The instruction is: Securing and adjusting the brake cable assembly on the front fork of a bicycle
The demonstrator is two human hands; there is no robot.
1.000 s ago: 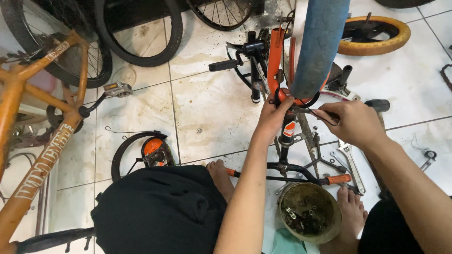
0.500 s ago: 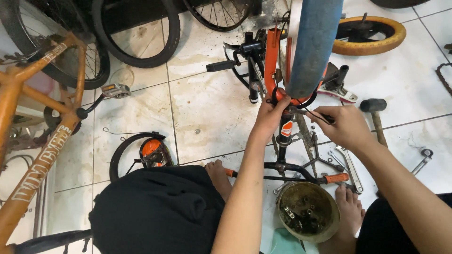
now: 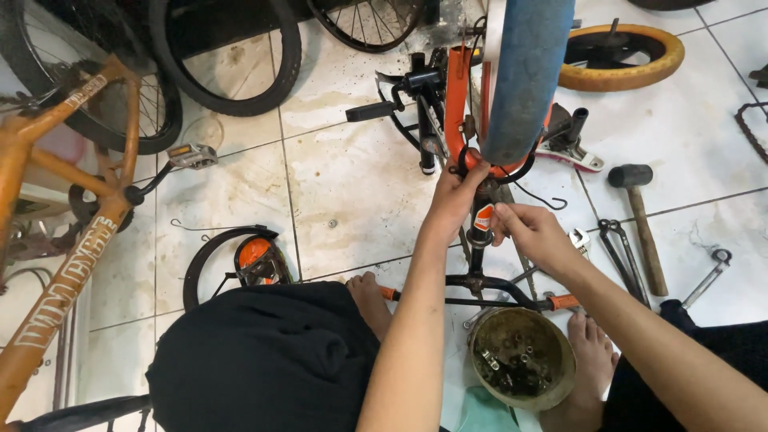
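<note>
A small bicycle stands upside down in front of me, its blue tyre (image 3: pixel 528 72) held in an orange fork (image 3: pixel 458 104). My left hand (image 3: pixel 454 196) is closed around the fork where a black wire stay (image 3: pixel 524 168) loops under the tyre. My right hand (image 3: pixel 534 234) is just beside it. Its fingertips pinch at the orange-and-black fork leg (image 3: pixel 482 220), and whatever is between them is too small to make out. The black handlebar with orange grips (image 3: pixel 496 286) rests on the floor below both hands.
A dirty bowl of nuts (image 3: pixel 520 356) sits between my bare feet. A hammer (image 3: pixel 640 216), pliers (image 3: pixel 620 248) and a wrench (image 3: pixel 708 276) lie at the right. At the left are an orange bike frame (image 3: pixel 72 264), a black tyre (image 3: pixel 224 56) and a mudguard (image 3: pixel 232 256). A yellow wheel (image 3: pixel 624 56) lies behind.
My right hand has moved left and down, from beside the tyre to the fork leg. The left hand has stayed on the fork.
</note>
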